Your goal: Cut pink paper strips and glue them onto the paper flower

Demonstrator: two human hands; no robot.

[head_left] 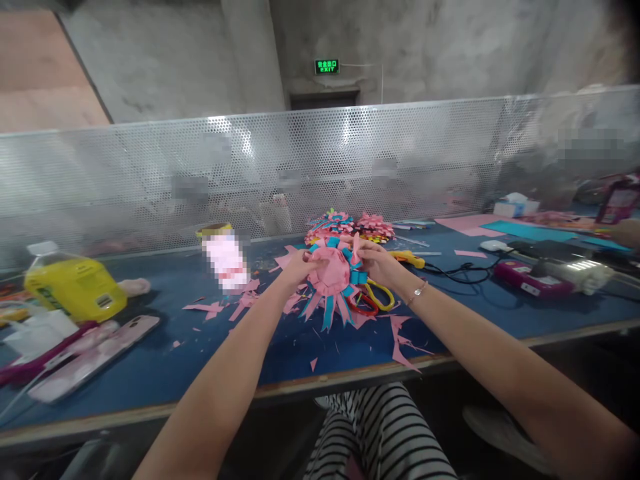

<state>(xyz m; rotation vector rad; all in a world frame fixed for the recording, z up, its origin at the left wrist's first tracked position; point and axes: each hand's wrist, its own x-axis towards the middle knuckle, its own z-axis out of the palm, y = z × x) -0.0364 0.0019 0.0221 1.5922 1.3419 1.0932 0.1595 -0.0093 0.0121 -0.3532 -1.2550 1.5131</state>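
Note:
Between my hands, above the front part of the blue table, is a paper flower (330,270) with a round pink middle and pink and blue strips fanning outward. My left hand (299,267) grips its left edge, fingers partly behind it. At its upper right edge, my right hand (377,260) pinches a pink strip of the flower. Scissors with red and yellow handles (381,296) lie just behind and below it, partly covered. Pink paper scraps (245,303) are strewn around on the tabletop.
Finished-looking pink and blue paper flowers (333,223) sit behind my hands. A yellow glue gun (407,259) with a black cord lies to the right, near a purple device (533,277). At left are a yellow bottle (75,287) and a phone (95,357). A perforated metal panel (400,153) stands behind.

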